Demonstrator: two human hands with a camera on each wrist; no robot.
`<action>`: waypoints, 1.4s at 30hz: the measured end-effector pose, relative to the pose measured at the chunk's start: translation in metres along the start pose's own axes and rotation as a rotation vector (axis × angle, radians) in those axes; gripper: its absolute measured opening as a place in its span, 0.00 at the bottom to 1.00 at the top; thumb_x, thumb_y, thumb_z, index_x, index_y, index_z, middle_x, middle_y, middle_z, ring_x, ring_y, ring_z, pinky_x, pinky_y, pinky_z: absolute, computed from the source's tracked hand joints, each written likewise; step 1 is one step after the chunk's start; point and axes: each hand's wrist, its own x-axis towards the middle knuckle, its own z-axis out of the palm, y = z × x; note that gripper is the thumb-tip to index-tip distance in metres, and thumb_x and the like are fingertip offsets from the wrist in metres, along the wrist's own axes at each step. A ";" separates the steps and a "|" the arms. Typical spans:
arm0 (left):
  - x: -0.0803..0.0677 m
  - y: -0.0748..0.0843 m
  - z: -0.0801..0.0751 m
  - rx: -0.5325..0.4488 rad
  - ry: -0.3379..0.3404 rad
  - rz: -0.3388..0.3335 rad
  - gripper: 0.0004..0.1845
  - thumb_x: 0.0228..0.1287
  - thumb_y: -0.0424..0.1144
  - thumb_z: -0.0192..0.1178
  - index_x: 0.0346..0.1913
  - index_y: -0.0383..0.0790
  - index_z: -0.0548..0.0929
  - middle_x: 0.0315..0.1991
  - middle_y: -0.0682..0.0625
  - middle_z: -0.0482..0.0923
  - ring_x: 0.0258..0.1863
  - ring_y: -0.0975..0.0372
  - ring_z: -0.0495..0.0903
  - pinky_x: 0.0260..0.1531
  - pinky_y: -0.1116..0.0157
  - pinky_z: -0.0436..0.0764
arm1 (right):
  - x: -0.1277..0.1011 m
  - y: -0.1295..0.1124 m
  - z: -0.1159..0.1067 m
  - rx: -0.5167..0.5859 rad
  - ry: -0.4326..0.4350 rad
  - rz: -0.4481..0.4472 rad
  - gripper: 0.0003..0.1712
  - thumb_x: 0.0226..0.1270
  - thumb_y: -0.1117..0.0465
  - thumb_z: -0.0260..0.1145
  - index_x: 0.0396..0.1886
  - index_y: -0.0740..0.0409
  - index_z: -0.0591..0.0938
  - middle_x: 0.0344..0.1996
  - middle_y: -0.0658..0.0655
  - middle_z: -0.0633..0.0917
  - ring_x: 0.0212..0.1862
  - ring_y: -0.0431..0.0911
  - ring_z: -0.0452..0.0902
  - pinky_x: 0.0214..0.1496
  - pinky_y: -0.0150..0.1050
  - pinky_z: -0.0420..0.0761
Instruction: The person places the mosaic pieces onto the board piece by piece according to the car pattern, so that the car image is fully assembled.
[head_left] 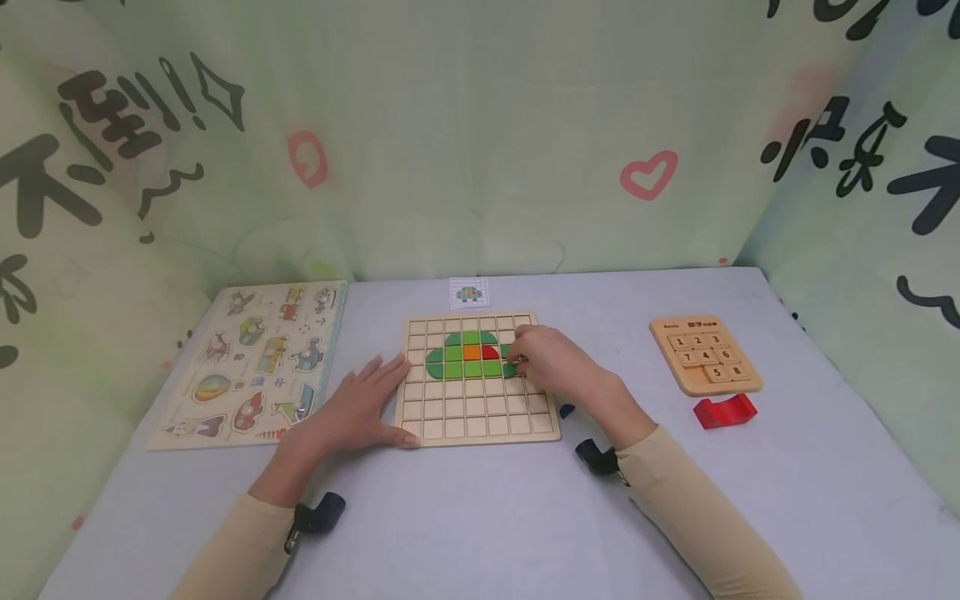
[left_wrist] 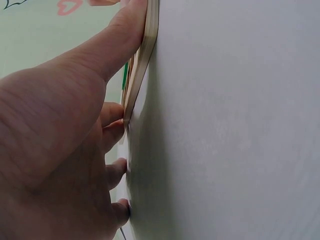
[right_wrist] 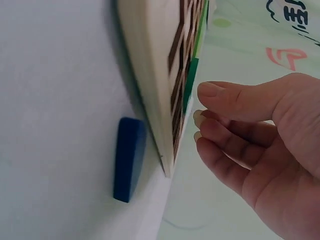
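A wooden grid board [head_left: 442, 408] lies flat on the table. Green tiles [head_left: 453, 369], an orange tile [head_left: 472, 352] and a red rounded tile [head_left: 489, 352] form a car-like picture in its upper half. My left hand [head_left: 362, 408] steadies the board, fingers spread along its left edge and thumb on the front left corner. Over the right end of the picture is my right hand [head_left: 558, 364], its fingertips close to the green tiles there. The right wrist view shows the thumb [right_wrist: 235, 100] apart from loosely bent fingers, with nothing visible between them.
A blue block [right_wrist: 130, 160] lies on the table beside the board's right edge. Behind the board is a small pattern card [head_left: 468, 293]. A picture puzzle board [head_left: 247, 358] lies left; a wooden number puzzle [head_left: 705, 354] and a red curved block [head_left: 725, 411] lie right.
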 end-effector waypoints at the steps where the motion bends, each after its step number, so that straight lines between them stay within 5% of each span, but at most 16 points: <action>1: 0.000 0.000 0.000 0.000 0.001 0.000 0.65 0.43 0.71 0.70 0.80 0.43 0.52 0.81 0.49 0.47 0.81 0.44 0.42 0.75 0.35 0.46 | 0.000 -0.001 0.000 0.012 -0.012 0.002 0.10 0.63 0.71 0.68 0.41 0.58 0.90 0.34 0.51 0.81 0.34 0.43 0.71 0.37 0.33 0.76; 15: -0.001 0.002 -0.001 0.015 -0.004 -0.015 0.65 0.43 0.71 0.70 0.80 0.44 0.52 0.81 0.50 0.48 0.81 0.44 0.43 0.75 0.35 0.47 | 0.005 0.001 0.006 -0.007 0.006 -0.013 0.11 0.64 0.73 0.65 0.41 0.58 0.89 0.39 0.53 0.84 0.37 0.44 0.75 0.44 0.36 0.82; 23: -0.001 0.001 -0.001 0.009 -0.003 0.001 0.65 0.43 0.71 0.70 0.79 0.43 0.52 0.81 0.49 0.47 0.81 0.43 0.43 0.75 0.35 0.47 | -0.004 0.010 -0.004 0.050 -0.043 0.061 0.10 0.66 0.70 0.64 0.40 0.56 0.89 0.41 0.51 0.86 0.45 0.45 0.78 0.50 0.40 0.83; 31: -0.001 0.002 -0.001 0.002 -0.006 -0.001 0.65 0.43 0.71 0.70 0.80 0.43 0.52 0.82 0.49 0.47 0.81 0.43 0.43 0.75 0.35 0.47 | -0.032 0.022 -0.018 0.066 -0.190 0.105 0.08 0.61 0.72 0.65 0.29 0.55 0.85 0.28 0.51 0.82 0.32 0.44 0.72 0.33 0.34 0.74; 36: -0.002 0.003 -0.002 0.009 -0.006 -0.004 0.65 0.43 0.71 0.70 0.80 0.42 0.52 0.81 0.49 0.47 0.80 0.43 0.43 0.75 0.35 0.47 | -0.048 0.027 -0.016 0.061 -0.261 0.110 0.09 0.55 0.71 0.71 0.27 0.53 0.83 0.25 0.49 0.79 0.32 0.43 0.71 0.34 0.35 0.74; 42: -0.002 0.003 -0.001 0.007 -0.004 0.001 0.65 0.43 0.71 0.70 0.79 0.42 0.52 0.81 0.48 0.47 0.80 0.43 0.43 0.75 0.35 0.47 | -0.056 0.025 -0.011 0.069 -0.250 0.114 0.10 0.57 0.73 0.71 0.27 0.54 0.83 0.26 0.50 0.78 0.33 0.44 0.71 0.33 0.34 0.73</action>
